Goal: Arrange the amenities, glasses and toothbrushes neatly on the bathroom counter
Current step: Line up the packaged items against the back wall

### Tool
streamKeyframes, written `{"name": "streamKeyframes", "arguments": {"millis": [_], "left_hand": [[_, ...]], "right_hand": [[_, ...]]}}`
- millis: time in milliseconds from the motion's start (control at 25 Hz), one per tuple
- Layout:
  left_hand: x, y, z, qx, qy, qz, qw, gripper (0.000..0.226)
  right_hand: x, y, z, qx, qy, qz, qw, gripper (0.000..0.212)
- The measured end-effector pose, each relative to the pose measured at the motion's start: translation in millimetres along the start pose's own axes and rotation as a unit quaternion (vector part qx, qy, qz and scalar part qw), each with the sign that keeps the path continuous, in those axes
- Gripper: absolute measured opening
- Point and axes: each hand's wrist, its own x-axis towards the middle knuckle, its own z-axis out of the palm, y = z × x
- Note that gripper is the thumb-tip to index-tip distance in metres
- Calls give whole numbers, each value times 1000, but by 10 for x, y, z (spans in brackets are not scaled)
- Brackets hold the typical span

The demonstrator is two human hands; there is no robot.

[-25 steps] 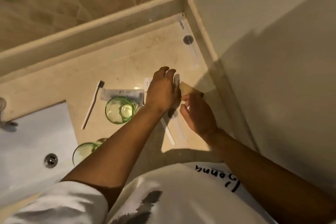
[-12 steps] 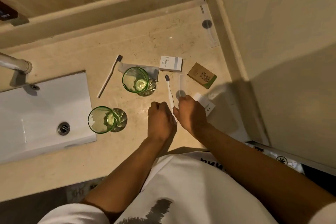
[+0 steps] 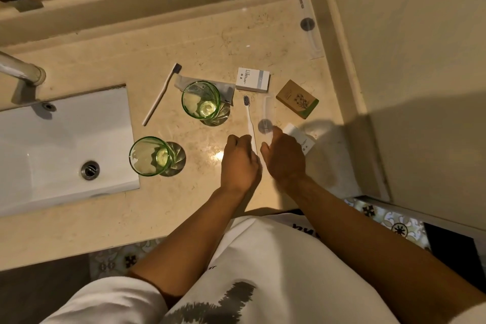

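Observation:
Two green glasses stand on clear coasters, one mid-counter point(image 3: 201, 101) and one by the sink point(image 3: 148, 156). A loose toothbrush point(image 3: 161, 96) lies slanted to the left of them. A second toothbrush point(image 3: 248, 117) points away from me, and my left hand point(image 3: 240, 163) is closed at its handle end. My right hand point(image 3: 285, 159) pinches the near end of a clear wrapper point(image 3: 267, 113) lying beside that toothbrush. A white box point(image 3: 252, 79), a brown soap box point(image 3: 297, 98) and a grey sachet point(image 3: 207, 81) lie behind. Another white box point(image 3: 301, 138) is partly under my right hand.
The white sink point(image 3: 65, 144) with its drain point(image 3: 90, 169) and the tap point(image 3: 21, 71) fill the left. A wall point(image 3: 407, 60) bounds the counter on the right, with another clear wrapper point(image 3: 310, 26) in the far corner. A raised ledge point(image 3: 157, 0) runs along the back.
My hands have drawn back from over the boxes toward the counter's near side. The second toothbrush and its wrapper now lie uncovered. Little has moved in the last half second.

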Motion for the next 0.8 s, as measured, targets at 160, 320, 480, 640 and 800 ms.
{"name": "streamKeyframes", "arguments": {"millis": [160, 320, 480, 640, 800], "left_hand": [[66, 101, 43, -10, -45, 37, 998, 21], [162, 191, 39, -35, -64, -26, 997, 25], [289, 259, 13, -49, -107, -75, 990, 35], [392, 246, 0, -93, -108, -131, 981, 27], [400, 250, -35, -92, -110, -133, 981, 27]], "right_hand": [[24, 47, -2, -55, -25, 18, 998, 39], [40, 24, -23, -26, -2, 19, 999, 41], [129, -5, -66, 3, -10, 61, 998, 32], [220, -55, -98, 52, -37, 119, 991, 24], [267, -74, -115, 79, -45, 124, 988, 29]]}}
